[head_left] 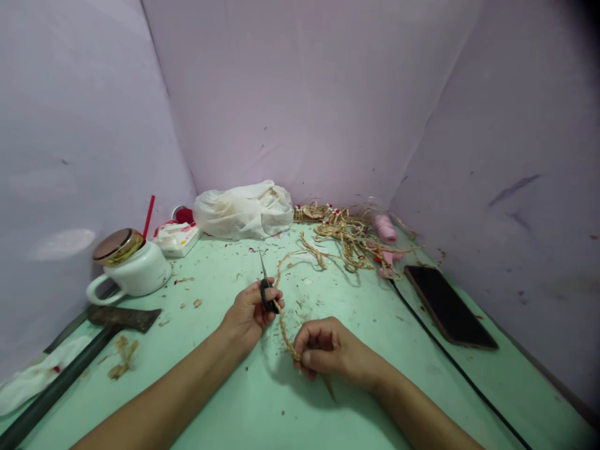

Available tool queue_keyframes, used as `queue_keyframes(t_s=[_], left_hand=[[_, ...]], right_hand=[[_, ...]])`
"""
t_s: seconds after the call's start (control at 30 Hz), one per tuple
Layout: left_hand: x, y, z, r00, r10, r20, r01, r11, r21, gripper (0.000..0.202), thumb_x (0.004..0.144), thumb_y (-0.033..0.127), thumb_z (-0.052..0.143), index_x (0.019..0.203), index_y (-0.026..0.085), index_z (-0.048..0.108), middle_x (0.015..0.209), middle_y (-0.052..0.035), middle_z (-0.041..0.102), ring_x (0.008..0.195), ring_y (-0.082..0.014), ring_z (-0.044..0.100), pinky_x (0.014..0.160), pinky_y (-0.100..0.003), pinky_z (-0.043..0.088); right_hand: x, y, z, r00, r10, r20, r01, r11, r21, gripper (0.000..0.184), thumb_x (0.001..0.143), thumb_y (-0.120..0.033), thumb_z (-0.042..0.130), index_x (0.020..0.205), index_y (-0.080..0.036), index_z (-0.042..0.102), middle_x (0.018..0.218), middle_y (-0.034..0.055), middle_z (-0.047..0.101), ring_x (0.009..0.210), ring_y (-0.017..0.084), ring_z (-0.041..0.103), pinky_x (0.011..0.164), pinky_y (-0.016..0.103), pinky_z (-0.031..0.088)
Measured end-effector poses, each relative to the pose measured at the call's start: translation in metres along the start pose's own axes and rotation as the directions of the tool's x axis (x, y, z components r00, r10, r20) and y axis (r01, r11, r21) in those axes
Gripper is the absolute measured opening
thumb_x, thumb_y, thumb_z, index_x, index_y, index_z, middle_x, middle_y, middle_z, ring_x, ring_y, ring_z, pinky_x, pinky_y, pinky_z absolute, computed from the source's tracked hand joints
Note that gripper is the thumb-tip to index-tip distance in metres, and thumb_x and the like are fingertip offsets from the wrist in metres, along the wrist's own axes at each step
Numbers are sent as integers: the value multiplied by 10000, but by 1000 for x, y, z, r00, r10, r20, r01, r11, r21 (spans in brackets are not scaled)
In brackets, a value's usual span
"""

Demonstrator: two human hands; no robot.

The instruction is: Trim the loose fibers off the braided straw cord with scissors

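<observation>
My left hand (250, 312) is closed around a small pair of scissors (265, 289) with black handles, the blades pointing away from me. A braided straw-coloured cord (284, 329) also passes through its fingers. Between thumb and fingers, my right hand (332, 351) pinches the near end of this cord, and a flat loose tail hangs below the fingers. Beyond my left hand the cord curves back across the table toward a tangled heap of braided cord (349, 237).
On the left are a white mug (140, 270), a hammer (124, 319) and a tissue pack (177, 239). A white plastic bag (244, 211) lies at the back. Pink thread (385, 229), a phone (450, 306) and a black cable (450, 356) lie right. Walls enclose the green table (225, 400).
</observation>
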State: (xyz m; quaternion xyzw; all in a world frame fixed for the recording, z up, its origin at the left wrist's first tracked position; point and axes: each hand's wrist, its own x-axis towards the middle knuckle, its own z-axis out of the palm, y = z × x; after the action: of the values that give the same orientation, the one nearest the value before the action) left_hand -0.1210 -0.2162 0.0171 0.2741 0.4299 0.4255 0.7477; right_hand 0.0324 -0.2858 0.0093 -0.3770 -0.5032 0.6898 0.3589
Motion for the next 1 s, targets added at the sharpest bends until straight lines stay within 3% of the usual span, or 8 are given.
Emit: queue_keyframes(t_s=[0.17,0.27,0.43,0.63,0.73,0.87,1.0], left_hand=[[-2,0,3,963,270,-2,-268,956,123,409,567,123,654,925,161,460,546,19,579,485,-99,546,382,-139,346],[-7,-3,9,932,362,-21,-352,917,188,420,566,156,664,930,157,453,528,19,579,489,-108,544,407,-161,365],[-9,-4,11,925,379,-13,-368,905,212,412,582,173,655,940,158,449,546,14,586,496,-110,544,428,-176,375],[-3,-3,7,938,343,48,-346,917,197,431,581,181,656,960,154,451,563,4,595,487,-103,531,422,-177,367],[-2,-2,7,929,370,25,-365,900,239,429,565,195,664,940,151,462,545,16,582,476,-100,520,413,-177,367],[-4,4,9,908,418,4,-393,850,352,443,524,244,688,903,144,480,487,49,543,398,-79,462,377,-177,349],[-1,2,10,937,347,47,-330,831,448,431,504,255,681,866,145,475,433,75,498,350,-81,438,354,-183,338]], right_hand=[[6,9,-3,999,-48,14,46,995,86,306,599,-326,701,805,-122,605,631,9,575,537,86,482,542,228,362],[11,11,2,997,-68,-39,73,987,143,363,592,-352,711,850,-123,600,676,23,584,565,89,490,560,233,366],[15,6,13,973,-37,-228,65,992,113,329,575,-365,719,757,-113,612,518,-12,560,457,76,468,486,216,356],[12,4,11,975,36,-221,41,941,336,327,637,-386,668,805,-110,620,545,-13,553,456,80,509,500,233,424],[13,5,11,961,14,-277,59,965,255,309,602,-341,702,801,-119,622,527,-31,523,446,79,486,424,211,419],[14,7,11,897,-2,-442,83,983,165,256,579,-316,712,719,-115,637,529,-25,538,405,65,461,357,185,381],[11,7,10,947,-39,-320,110,972,208,227,609,-283,695,753,-110,668,546,-14,566,380,39,447,367,168,361]])
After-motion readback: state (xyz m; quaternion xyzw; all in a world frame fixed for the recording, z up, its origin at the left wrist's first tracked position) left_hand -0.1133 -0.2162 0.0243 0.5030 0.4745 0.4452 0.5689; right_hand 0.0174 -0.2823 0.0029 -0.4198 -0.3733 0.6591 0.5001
